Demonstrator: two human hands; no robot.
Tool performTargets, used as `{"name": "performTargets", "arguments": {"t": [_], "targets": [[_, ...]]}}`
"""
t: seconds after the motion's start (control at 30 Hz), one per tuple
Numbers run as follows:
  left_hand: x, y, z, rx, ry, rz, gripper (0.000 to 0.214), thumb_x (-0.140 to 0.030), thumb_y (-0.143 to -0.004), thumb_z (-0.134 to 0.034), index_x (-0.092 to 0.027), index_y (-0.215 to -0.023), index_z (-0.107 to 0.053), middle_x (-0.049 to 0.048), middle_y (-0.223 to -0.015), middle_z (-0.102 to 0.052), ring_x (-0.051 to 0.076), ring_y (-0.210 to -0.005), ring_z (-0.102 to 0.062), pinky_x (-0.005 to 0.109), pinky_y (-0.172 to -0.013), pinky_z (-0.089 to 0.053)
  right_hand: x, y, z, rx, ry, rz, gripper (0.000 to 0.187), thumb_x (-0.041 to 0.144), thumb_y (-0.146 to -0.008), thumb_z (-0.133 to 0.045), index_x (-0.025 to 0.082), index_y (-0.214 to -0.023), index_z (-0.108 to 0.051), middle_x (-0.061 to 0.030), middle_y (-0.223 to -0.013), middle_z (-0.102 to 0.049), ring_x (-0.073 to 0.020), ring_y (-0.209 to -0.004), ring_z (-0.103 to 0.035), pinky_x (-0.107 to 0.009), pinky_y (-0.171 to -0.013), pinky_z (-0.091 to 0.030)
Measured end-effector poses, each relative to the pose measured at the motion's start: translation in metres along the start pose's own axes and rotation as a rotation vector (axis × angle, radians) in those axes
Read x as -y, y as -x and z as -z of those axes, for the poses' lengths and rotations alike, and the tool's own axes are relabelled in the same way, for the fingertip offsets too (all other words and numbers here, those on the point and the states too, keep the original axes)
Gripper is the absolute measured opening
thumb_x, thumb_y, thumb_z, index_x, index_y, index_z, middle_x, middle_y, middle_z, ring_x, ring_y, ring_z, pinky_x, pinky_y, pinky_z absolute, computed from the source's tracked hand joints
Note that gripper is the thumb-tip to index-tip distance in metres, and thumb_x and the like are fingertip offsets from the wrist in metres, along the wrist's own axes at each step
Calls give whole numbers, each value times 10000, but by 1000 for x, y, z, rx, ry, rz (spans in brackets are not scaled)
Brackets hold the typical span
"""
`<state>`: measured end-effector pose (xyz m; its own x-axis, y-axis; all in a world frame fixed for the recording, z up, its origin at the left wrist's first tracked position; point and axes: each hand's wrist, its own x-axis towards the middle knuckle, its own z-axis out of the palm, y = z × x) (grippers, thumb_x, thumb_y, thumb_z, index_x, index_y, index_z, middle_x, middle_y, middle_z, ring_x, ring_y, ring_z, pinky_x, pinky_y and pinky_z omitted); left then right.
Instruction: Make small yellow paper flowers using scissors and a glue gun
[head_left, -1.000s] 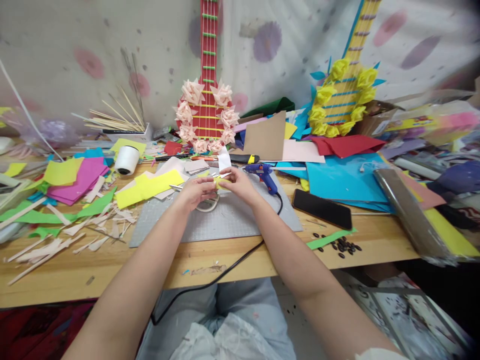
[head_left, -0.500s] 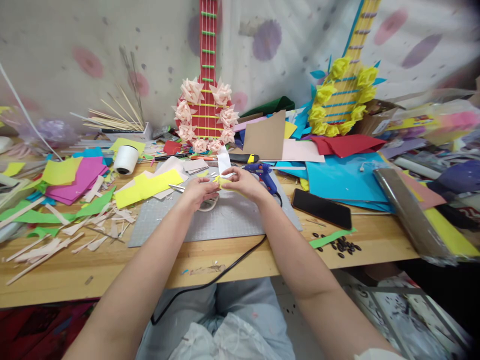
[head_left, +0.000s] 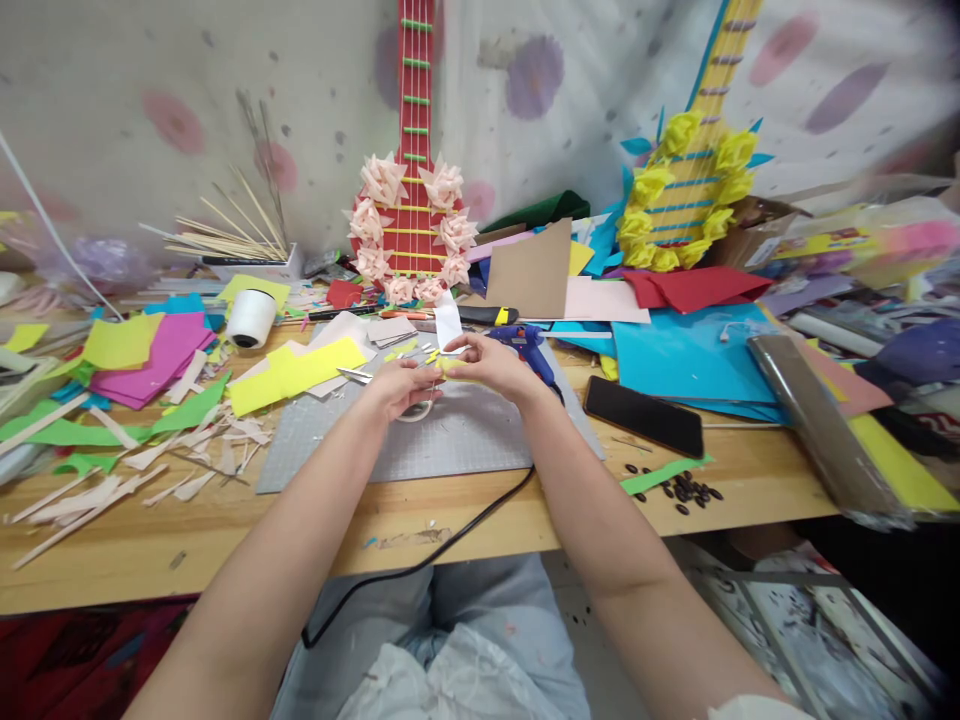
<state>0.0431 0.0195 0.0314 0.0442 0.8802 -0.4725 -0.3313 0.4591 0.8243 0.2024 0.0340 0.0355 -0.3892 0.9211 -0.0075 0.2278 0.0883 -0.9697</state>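
Note:
Both my hands meet over the grey cutting mat [head_left: 465, 445] in the middle of the wooden table. My right hand [head_left: 491, 365] pinches a small yellow paper piece [head_left: 448, 366] between its fingertips. My left hand [head_left: 397, 388] is closed beside it with its fingers curled; I cannot make out what, if anything, it holds. A white strip of paper [head_left: 448, 322] stands just behind the hands. A roll of tape [head_left: 420, 408] lies on the mat under the left hand. The blue glue gun [head_left: 529, 345] lies right of my right hand.
A black phone [head_left: 643, 417] lies to the right, with dark seeds [head_left: 684, 492] and a green strip near the table edge. Coloured paper sheets and scraps cover the left side. A white spool [head_left: 252, 319], two paper guitars [head_left: 411, 215] and a foil roll [head_left: 814, 425] stand around.
My hands have shifted slightly apart and away from me, the right hand lifting the yellow piece a little. The rest of the table looks the same.

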Motion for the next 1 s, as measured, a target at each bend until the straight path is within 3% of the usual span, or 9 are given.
{"name": "performTargets", "arguments": {"t": [0.17,0.3,0.37,0.5,0.67,0.87,1.0], "targets": [[-1,0,-3,55,65,17,225,48,-650,-587,-133,-727,-478,34,-651,-612,130,-599,-598,324,-677,-504,-4,-4,2,-51,-123,0,359,315,-596,-692,184,-902,-557,50,-615,-540,-54,-512,-440,-187,-486,-302],[2,-3,-6,40,247,-7,120,-12,-712,-563,-123,-674,-541,7,-622,-595,74,-578,-571,217,-678,-479,-10,-11,-6,-189,-493,-67,344,455,-647,-631,213,-869,-529,31,-715,-571,-60,-558,-508,-197,-545,-403],[4,-5,-6,26,333,-20,128,-33,-721,-564,-133,-647,-537,-6,-601,-580,60,-570,-561,179,-647,-465,-11,-13,-13,-144,-614,-88,360,456,-631,-640,215,-872,-525,13,-785,-598,-83,-646,-563,-221,-629,-454],[8,-7,-3,25,427,-48,144,-31,-708,-568,-151,-641,-524,-26,-605,-571,42,-557,-542,139,-573,-437,-7,-9,-31,-25,-544,18,430,374,-579,-691,207,-944,-537,-26,-946,-622,-136,-813,-593,-278,-757,-481],[13,-7,1,13,410,-119,168,-21,-652,-604,-157,-685,-511,-28,-668,-596,44,-607,-564,141,-596,-439,-6,-8,-46,-258,-309,105,607,305,-526,-733,216,-1062,-464,-25,-978,-610,-150,-896,-585,-298,-816,-478],[18,-8,2,-42,344,-186,159,-53,-651,-637,-152,-709,-528,-28,-618,-578,49,-573,-553,170,-635,-462,-12,-14,-45,-433,-389,17,188,306,-694,-572,174,-822,-535,-27,-770,-616,-127,-678,-601,-286,-654,-510],[18,-9,6,-87,298,-248,175,-72,-638,-659,-149,-725,-529,-18,-632,-590,54,-558,-550,187,-624,-470,-13,-17,-39,-394,-538,80,166,296,-687,-563,192,-793,-488,1,-761,-600,-115,-675,-609,-291,-692,-511]]}}
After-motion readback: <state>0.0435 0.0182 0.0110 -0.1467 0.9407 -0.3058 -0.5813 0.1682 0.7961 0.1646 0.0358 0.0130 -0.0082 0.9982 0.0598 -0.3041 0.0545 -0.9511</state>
